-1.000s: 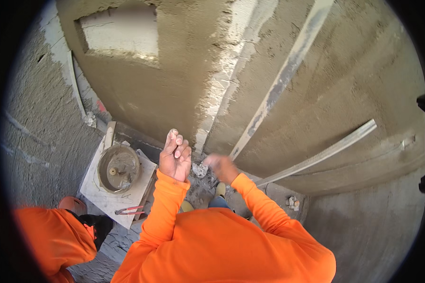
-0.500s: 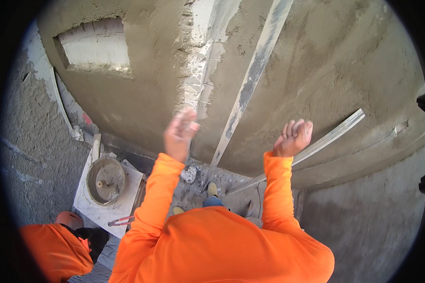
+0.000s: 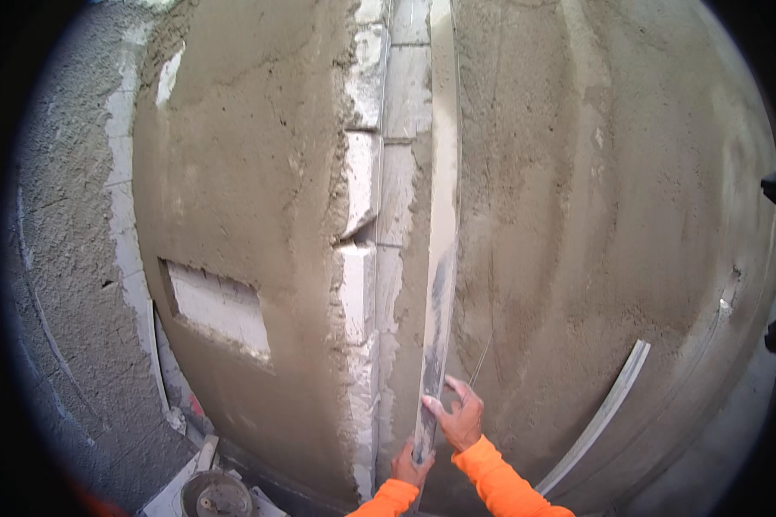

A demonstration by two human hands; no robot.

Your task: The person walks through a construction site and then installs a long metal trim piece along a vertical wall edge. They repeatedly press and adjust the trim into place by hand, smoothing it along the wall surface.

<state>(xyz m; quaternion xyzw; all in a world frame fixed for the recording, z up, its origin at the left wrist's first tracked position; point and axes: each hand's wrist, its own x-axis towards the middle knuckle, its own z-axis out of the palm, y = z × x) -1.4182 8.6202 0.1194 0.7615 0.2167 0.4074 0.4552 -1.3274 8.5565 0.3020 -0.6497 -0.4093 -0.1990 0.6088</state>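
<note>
At the bottom of the frame, a person's left hand [image 3: 411,464] closes around the lower stretch of a long straight bar [image 3: 443,189], while the right hand [image 3: 459,418], just above it, lays its thumb across the bar's face with a finger near the far edge; whether it grips or merely steadies cannot be told. Orange sleeves [image 3: 500,478] frame the lower edge.

The bar stands close to upright against the wall, its long axis running from the hands to the top edge of the frame, leaning slightly rightward as it climbs. It looks stiff and probably light for its length, though likely top-heavy when held so low; the dark, smeared lower face may be gritty or slick. Both long edges, with hands spaced well apart, seem the surest hold.

Behind it rises a plastered wall [image 3: 543,215], split by pale bare blocks [image 3: 362,189] left of the bar. A rectangular recess [image 3: 220,310] sits at left, a round tub [image 3: 218,494] at lower left, and a pale strip [image 3: 597,415] slants at lower right.
</note>
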